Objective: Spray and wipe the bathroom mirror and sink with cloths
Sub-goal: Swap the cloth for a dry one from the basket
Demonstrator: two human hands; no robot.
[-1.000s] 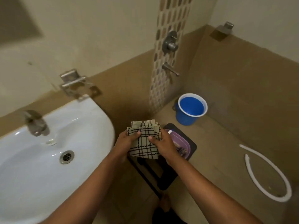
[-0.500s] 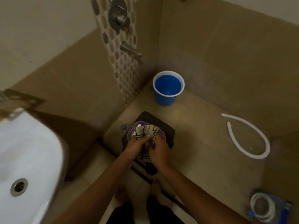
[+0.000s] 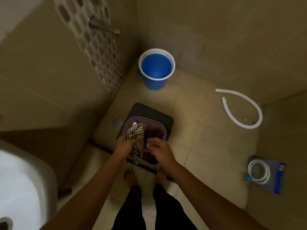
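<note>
The checked cloth (image 3: 137, 143), cream with dark lines, hangs bunched and crumpled from the left hand (image 3: 125, 144), whose fingers (image 3: 132, 141) are curled tight around its middle so that one end sticks up above the fist and the other droops below it. The cloth is held over the near edge of a purple basin (image 3: 159, 126), which sits on a dark ribbed mat (image 3: 166, 116) on the tiled floor. The right hand (image 3: 160, 151) is just beside the cloth on its right; its fingers (image 3: 150, 144) are loosely bent and partly spread, and motion blur makes it hard to tell whether the tips touch the cloth, though they grip nothing. A small white item with a blue cap (image 3: 135, 122) shows in the basin behind the cloth. A round floor drain (image 3: 117, 122) lies just left of the mat. Farther back, a blue bucket (image 3: 156, 72) with a white rim stands in the corner, below a metal spout (image 3: 103, 26) on the patterned wall strip. A white hose (image 3: 245, 108) curls on the floor to the right, and a packaged coil of hose (image 3: 263, 175) lies nearer. The white sink (image 3: 25, 183) fills the lower left corner, well apart from the cloth. Bare feet (image 3: 130, 176) stand below the hands.
</note>
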